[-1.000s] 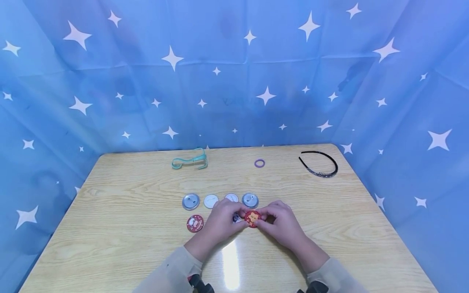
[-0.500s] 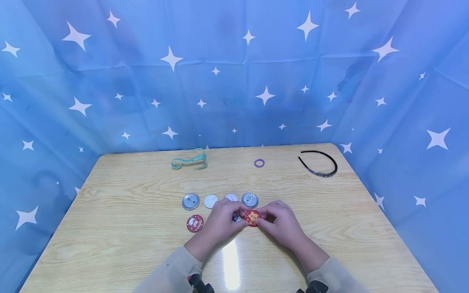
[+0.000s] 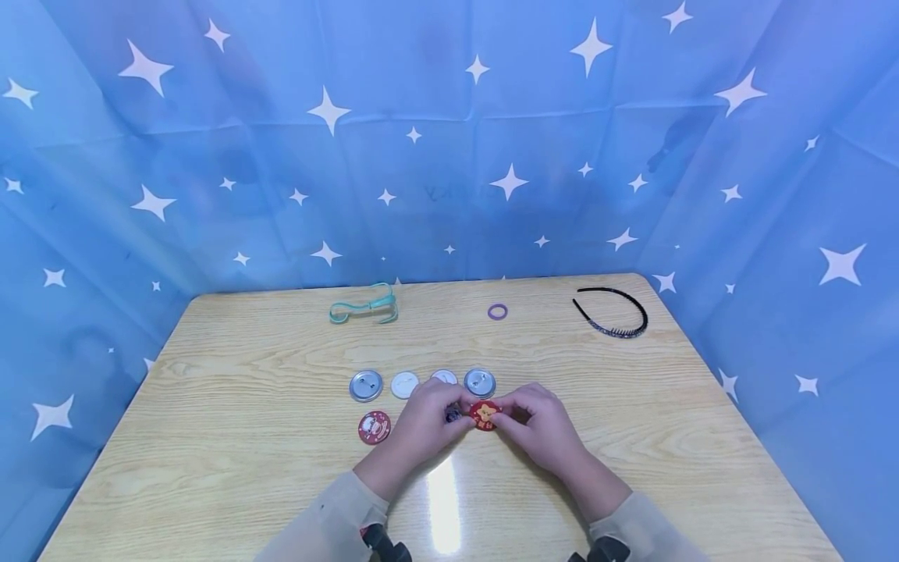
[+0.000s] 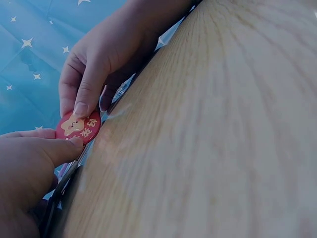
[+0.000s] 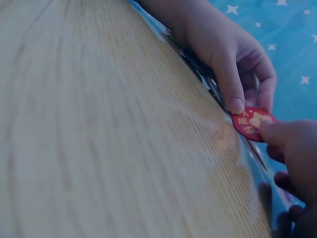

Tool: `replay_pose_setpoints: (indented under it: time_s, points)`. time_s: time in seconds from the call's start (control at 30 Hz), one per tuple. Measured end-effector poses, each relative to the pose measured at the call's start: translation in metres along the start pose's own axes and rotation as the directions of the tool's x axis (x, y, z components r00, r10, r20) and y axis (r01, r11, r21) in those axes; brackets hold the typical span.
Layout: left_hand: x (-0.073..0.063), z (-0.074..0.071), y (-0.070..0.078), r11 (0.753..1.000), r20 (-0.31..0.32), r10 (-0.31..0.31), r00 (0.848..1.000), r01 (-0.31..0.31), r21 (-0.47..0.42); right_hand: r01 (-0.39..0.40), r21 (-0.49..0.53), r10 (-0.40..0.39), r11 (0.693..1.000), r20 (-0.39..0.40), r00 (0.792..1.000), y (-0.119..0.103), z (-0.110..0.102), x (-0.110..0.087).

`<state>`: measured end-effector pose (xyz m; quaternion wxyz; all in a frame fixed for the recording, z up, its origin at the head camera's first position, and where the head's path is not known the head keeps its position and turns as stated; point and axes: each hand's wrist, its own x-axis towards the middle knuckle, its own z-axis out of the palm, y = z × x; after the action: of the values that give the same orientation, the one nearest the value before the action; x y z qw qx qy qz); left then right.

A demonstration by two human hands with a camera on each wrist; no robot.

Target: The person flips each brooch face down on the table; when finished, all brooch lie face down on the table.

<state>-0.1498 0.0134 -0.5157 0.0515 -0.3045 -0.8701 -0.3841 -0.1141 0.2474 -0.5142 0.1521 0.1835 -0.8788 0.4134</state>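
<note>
Between both hands is a round red pin badge [image 3: 485, 415] with a yellow star figure and yellow lettering, face toward me. My left hand [image 3: 430, 421] pinches its left edge between thumb and fingers. On the opposite edge, my right hand [image 3: 535, 425] pinches it the same way, the thumb lying over the front. In the left wrist view the badge [image 4: 78, 127] is tilted, with both thumbs on its face. The right wrist view shows the badge [image 5: 252, 124] close over the tabletop. A dark patterned badge [image 3: 453, 414] is partly hidden behind my left hand.
Behind the hands lie pin badges back side up: a silver one [image 3: 366, 385], a white one [image 3: 404, 385], another white one [image 3: 444, 376] and a silver one [image 3: 481, 382]. A red badge [image 3: 374, 428] lies left. Farther back are a teal strap-like item [image 3: 364, 305], purple ring [image 3: 497, 311] and black headband [image 3: 612, 332].
The red badge has tipped and shifted very slightly away from me, still pinched by both hands. The other things on the table have stayed put.
</note>
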Motion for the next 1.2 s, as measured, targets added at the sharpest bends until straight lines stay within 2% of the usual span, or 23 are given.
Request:
replay_pose_setpoints:
  time_s: [0.7,1.2]
  points:
    - [0.0024,0.0003,-0.0009,1.0,-0.009,0.015,1.0,-0.015,0.009,-0.024,0.035,0.024,0.999,-0.02,1.0,-0.0014,-0.0009,0.0019]
    - [-0.0009,0.0025,-0.0018,0.999,-0.027,0.033,0.999,-0.033,-0.008,0.012,0.03,-0.011,0.999,-0.043,0.999,0.0017,0.0009,0.0006]
